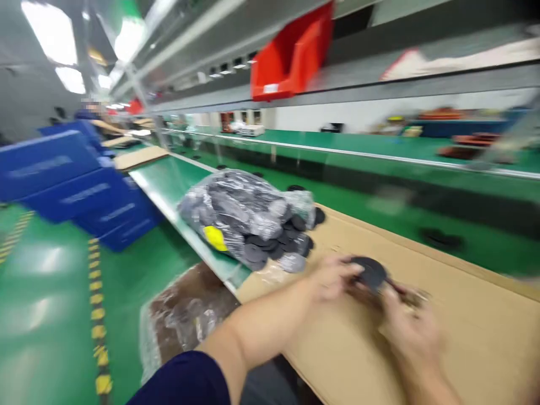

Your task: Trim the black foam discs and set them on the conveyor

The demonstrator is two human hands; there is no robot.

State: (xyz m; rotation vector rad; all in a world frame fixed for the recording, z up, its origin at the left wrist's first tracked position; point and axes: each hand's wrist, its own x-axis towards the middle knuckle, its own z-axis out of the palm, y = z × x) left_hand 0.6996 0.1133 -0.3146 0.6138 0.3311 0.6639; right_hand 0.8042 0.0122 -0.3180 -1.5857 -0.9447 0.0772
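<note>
Blue bins (46, 163) stand beyond the counter's (179, 177) left edge. On it, a plastic bag (236, 197) spills loose discs (291, 236) by the cardboard's (476, 320) far-left end. Above the cardboard, the left hand (331, 278) pinches a black disc (369, 273) at its left rim; probably light, stiff, slick, best held edgewise. The right hand's (411, 323) fingertips meet its near-right rim; blur hides their closure and the brassy piece (416, 301) there.

A red bin (301, 64) juts from the grey shelf (422, 85). Stacked blue crates (76, 191) stand to its lower left, bright ceiling lights (49, 34) to its left.
</note>
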